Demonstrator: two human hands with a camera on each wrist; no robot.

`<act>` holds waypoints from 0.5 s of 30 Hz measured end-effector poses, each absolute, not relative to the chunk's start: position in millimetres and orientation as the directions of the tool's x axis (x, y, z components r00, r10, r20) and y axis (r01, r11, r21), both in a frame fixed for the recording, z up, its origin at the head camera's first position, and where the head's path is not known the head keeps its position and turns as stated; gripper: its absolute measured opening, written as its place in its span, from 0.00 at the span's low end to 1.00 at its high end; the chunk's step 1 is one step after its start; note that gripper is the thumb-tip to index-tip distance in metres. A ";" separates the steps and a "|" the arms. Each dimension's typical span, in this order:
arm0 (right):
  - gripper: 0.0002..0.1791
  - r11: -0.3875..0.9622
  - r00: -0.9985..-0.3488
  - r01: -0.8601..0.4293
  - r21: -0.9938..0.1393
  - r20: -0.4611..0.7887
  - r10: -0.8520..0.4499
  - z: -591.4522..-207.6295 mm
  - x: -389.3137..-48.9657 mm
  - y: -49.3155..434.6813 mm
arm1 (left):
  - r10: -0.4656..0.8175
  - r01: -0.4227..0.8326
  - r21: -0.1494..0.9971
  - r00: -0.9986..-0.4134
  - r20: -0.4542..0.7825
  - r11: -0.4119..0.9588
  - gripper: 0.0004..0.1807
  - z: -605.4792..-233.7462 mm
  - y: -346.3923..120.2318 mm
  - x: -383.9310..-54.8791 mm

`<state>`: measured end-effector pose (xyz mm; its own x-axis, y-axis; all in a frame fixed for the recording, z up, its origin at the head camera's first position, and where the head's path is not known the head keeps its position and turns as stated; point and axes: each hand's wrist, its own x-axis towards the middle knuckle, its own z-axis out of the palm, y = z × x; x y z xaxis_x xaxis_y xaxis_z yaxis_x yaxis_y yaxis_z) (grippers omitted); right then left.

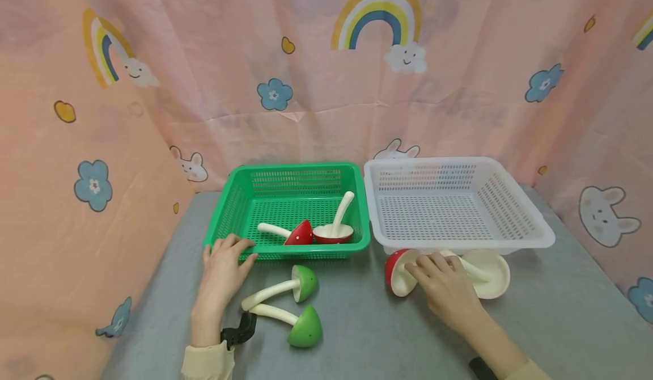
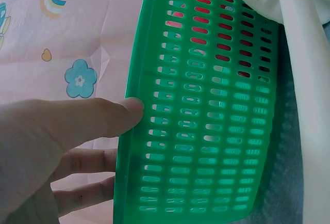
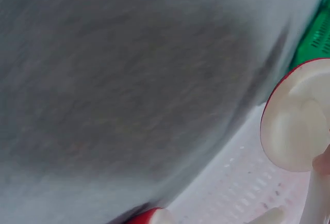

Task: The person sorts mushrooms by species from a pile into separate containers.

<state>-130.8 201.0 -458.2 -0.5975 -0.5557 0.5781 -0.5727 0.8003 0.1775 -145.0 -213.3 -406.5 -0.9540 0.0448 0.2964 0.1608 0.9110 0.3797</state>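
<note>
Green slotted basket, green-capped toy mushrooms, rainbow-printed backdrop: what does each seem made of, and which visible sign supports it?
Green slotted basket: probably moulded plastic, slightly glossy; regular slots and a smooth rim. Green-capped toy mushrooms: smooth, softly shiny surfaces, perhaps plastic or painted foam; the look leaves it open. Rainbow-printed backdrop: likely thin fabric or sheeting, fairly matte, with folds and creases.

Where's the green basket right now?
In the head view, the green basket sits directly left of the white basket, beyond the green mushrooms; the left hand grips its near rim.
</note>
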 end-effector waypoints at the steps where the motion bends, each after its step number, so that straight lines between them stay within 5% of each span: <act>1: 0.25 0.802 -0.602 -0.572 0.171 0.577 -0.552 -456.4 -129.7 199.8 | 0.045 0.161 0.379 -0.954 0.297 0.911 0.13 -406.7 -213.2 -145.0; 15: 0.28 0.798 -0.614 -0.592 0.109 0.580 -0.535 -428.1 -114.5 174.3 | 0.046 0.161 0.383 -0.955 0.293 0.910 0.13 -405.2 -212.4 -144.3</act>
